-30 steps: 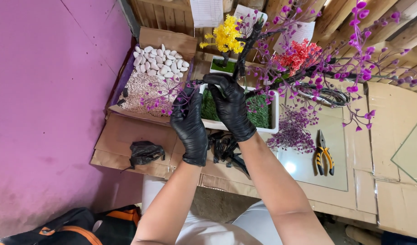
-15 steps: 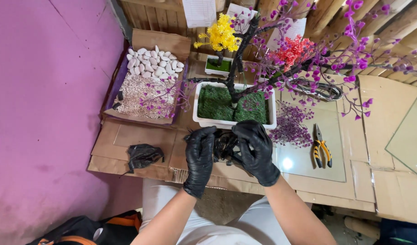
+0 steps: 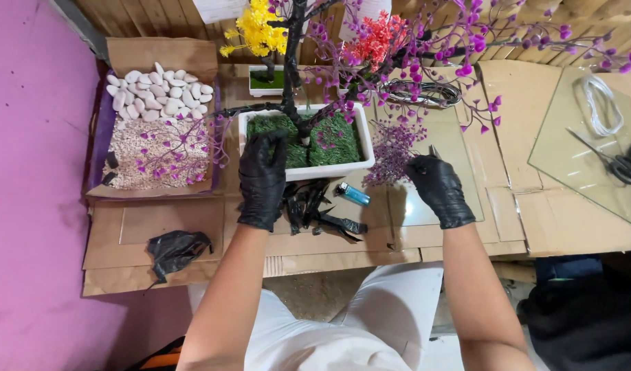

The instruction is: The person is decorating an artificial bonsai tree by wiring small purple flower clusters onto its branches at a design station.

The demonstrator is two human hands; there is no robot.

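Note:
A white rectangular planter filled with green moss holds a black-trunked artificial tree with purple blossoms. My left hand, in a black glove, rests on the planter's front left corner with its fingers on the moss. My right hand, also gloved, is to the right over a glass sheet. It is closed around a small tool whose metal tip sticks out above the fingers. A bunch of purple sprigs lies just left of that hand. Black branch pieces and a blue lighter lie in front of the planter.
A cardboard box at the left holds white pebbles and fine gravel. A crumpled black bag lies near the table's front edge. Small yellow and red trees stand behind. Another glass pane with scissors and white cord is at the right.
Both hands were together over the black pieces. My left hand has moved up onto the planter and my right hand has swung right and closed on the tool.

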